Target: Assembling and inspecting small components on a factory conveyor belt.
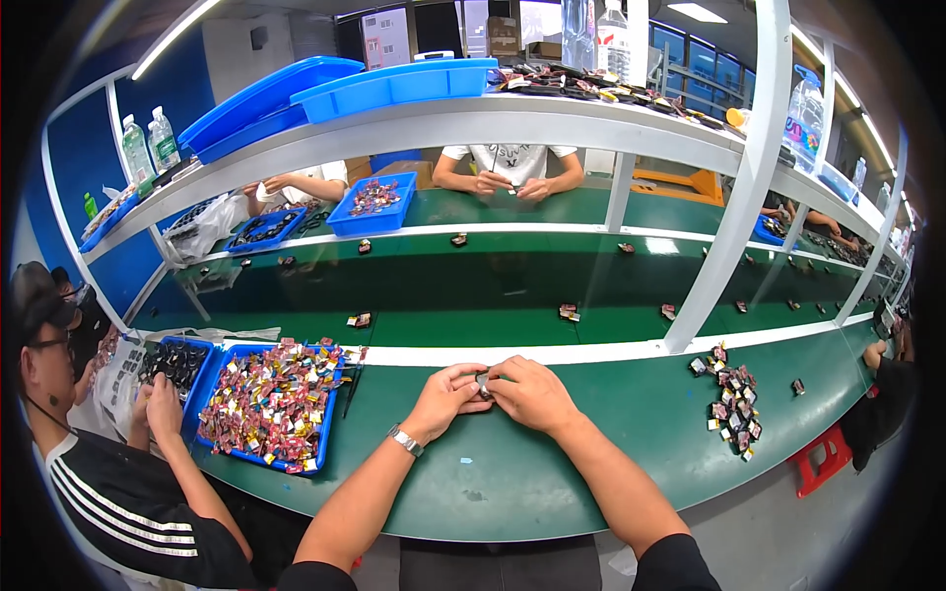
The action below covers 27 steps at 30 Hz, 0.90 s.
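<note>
Both of my hands meet over the green bench in front of me. My left hand (pixel 448 399), with a metal-banded watch above it on the wrist, pinches a small dark part with a silvery top (pixel 483 383). My right hand (pixel 530 396) closes its fingers on the same part from the other side. Fingers cover most of it, so its exact kind is not visible. To the left stands a blue tray (pixel 330 433) heaped with small pieces in pink, yellow and white. On the right lies a loose pile of small black parts with white and yellow bits (pixel 734 409).
A white rail (pixel 591 352) separates my bench from a green conveyor belt (pixel 473 320) carrying scattered small parts. A slanted white post (pixel 729 187) holds up a shelf with blue trays (pixel 394 89). Left of me sits a co-worker (pixel 118 483); another person's hands (pixel 507 185) work opposite.
</note>
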### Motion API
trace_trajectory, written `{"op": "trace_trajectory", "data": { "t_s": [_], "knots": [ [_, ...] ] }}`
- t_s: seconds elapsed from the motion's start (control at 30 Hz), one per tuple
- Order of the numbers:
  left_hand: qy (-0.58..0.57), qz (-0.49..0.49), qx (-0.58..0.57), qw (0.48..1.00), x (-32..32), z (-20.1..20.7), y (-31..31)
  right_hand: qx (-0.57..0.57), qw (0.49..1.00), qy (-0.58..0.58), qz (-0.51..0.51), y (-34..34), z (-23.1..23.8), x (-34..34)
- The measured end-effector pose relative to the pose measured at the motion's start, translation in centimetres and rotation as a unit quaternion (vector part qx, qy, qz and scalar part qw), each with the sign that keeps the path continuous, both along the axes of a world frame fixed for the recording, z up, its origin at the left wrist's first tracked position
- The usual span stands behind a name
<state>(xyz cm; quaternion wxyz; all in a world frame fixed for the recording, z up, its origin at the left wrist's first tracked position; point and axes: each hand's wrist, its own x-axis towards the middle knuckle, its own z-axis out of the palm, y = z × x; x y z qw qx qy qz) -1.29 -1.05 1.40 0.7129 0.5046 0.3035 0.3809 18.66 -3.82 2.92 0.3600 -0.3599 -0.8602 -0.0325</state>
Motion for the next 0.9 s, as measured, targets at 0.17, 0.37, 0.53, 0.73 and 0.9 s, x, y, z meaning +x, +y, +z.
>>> {"op": "trace_trajectory", "data": {
  "t_s": [0.17,0.37,0.53,0.73,0.9],
  "knots": [
    [0.006,-0.005,-0.006,1.0,-0.2,0.1,0.0,-0.022,0.999,0.032,-0.009,-0.5,0.6,-0.3],
    [0.009,-0.009,0.0,1.0,0.0,0.2,-0.1,-0.034,0.999,0.007,-0.024,-0.5,0.8,-0.3],
    [0.037,-0.007,0.018,0.999,0.2,0.1,-0.2,-0.069,0.998,0.004,-0.004,-0.3,1.2,-0.1],
    [0.033,-0.016,0.017,0.999,0.1,-0.2,-0.2,-0.057,0.998,-0.03,0.014,0.1,1.3,0.5],
    [0.037,-0.014,0.025,0.999,0.1,-0.4,-0.2,-0.093,0.995,-0.026,0.012,0.3,0.8,0.5]
  ]
}}
